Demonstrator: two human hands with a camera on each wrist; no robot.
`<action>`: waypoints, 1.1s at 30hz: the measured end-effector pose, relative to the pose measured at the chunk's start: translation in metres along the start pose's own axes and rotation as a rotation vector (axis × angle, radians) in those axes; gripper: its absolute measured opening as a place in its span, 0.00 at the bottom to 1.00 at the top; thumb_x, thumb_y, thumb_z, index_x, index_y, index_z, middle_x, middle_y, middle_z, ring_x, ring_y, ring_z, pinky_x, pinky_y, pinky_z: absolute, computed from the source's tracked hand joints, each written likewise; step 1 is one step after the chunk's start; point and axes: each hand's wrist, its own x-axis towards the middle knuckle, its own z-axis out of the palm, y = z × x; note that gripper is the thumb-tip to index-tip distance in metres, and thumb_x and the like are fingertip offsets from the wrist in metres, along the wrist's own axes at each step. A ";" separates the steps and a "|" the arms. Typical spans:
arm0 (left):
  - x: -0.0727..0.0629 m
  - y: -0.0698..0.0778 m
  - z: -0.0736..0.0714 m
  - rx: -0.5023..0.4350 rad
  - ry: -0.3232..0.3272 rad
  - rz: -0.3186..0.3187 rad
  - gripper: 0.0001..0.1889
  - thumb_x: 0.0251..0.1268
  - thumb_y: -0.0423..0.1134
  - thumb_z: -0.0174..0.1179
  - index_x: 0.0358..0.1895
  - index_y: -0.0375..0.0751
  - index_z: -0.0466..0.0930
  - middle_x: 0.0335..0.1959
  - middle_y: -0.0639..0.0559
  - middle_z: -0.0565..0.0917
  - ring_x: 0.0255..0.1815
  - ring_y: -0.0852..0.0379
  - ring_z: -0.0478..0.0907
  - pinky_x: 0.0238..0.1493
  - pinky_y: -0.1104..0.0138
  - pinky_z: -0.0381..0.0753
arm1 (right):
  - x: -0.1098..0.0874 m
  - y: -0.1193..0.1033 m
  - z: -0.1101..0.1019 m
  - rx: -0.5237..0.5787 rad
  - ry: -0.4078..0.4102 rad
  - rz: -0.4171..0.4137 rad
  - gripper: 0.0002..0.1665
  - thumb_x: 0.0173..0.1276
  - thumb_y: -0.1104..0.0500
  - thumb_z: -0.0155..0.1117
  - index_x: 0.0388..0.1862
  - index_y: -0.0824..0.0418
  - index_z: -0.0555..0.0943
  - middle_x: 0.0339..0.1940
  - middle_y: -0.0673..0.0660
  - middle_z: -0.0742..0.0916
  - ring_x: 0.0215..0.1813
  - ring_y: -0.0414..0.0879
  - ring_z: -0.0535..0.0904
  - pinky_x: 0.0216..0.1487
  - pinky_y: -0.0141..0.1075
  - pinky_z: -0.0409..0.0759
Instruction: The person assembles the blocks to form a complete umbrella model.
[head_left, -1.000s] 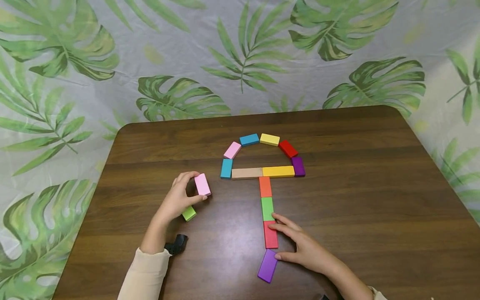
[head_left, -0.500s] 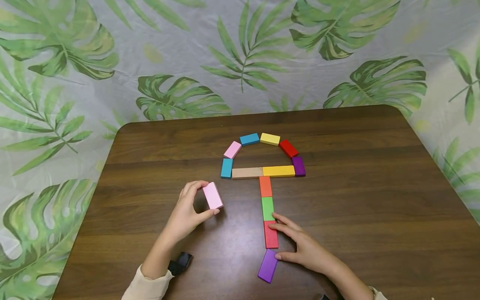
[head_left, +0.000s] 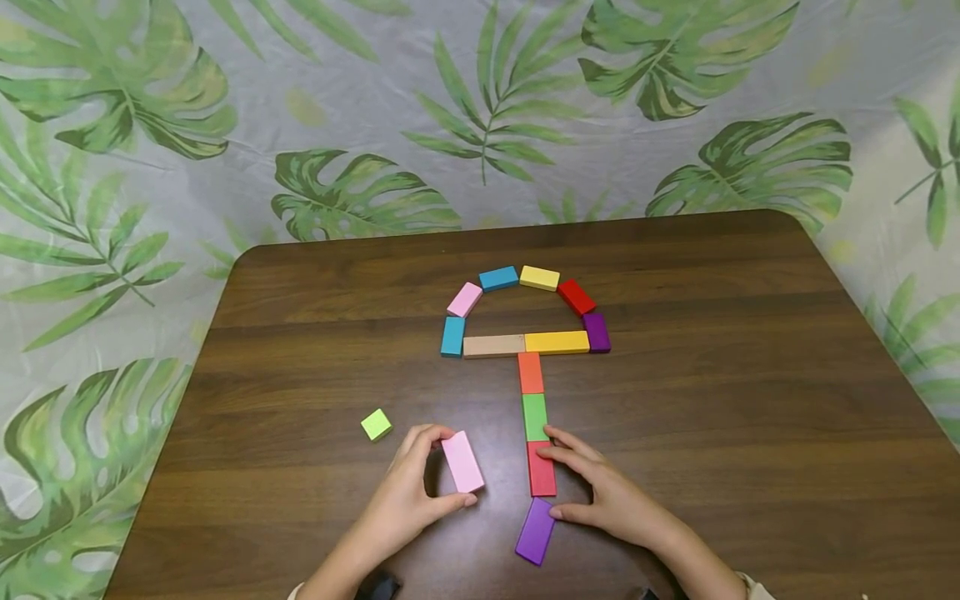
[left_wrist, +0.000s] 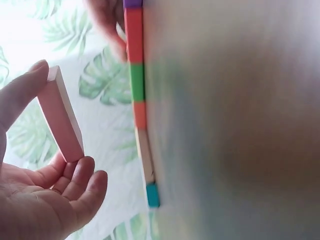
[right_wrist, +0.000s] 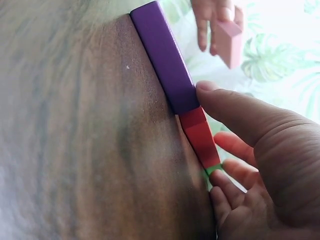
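Dark wood table (head_left: 750, 375), leaf-print cloth (head_left: 360, 100) behind it. Landmark is the block figure on the table: an arch of seven blocks (blue, pink, blue, yellow, red, purple ends) sitting over a flat bar made of a tan block (head_left: 493, 346) and a yellow block (head_left: 557, 342).

Down from the bar's middle runs a stem: orange block (head_left: 530, 372), green block (head_left: 535, 417), red block (head_left: 542, 469), end to end and touching. Purple block (head_left: 536, 531) lies at the stem's near end, skewed off line toward the left, touching the red one's corner.

Right hand (head_left: 615, 500) rests just right of the stem, fingers loosely spread; fingertips touch the red block's side and the thumb touches the purple block's top corner. Not gripping either, just steadying.

Left hand (head_left: 408, 500) is just left of the stem, level with the red block, pinching a pink block (head_left: 462, 462) between thumb and curled fingers. Left wrist view shows the block held off the table, tilted on edge.

Small lime block (head_left: 376, 424) lies loose well left of the stem, nobody touching it.

Progress, judged: arch, bar and stem look placed; purple end piece looks unaligned, pink block not yet set down, lime piece unused.
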 end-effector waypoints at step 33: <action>-0.031 -0.005 0.057 0.353 -0.012 0.241 0.41 0.20 0.53 0.75 0.44 0.38 0.67 0.40 0.54 0.68 0.43 0.56 0.66 0.47 0.61 0.63 | -0.001 -0.002 0.000 -0.001 0.027 -0.043 0.35 0.53 0.46 0.67 0.61 0.48 0.69 0.68 0.50 0.63 0.66 0.49 0.58 0.60 0.37 0.59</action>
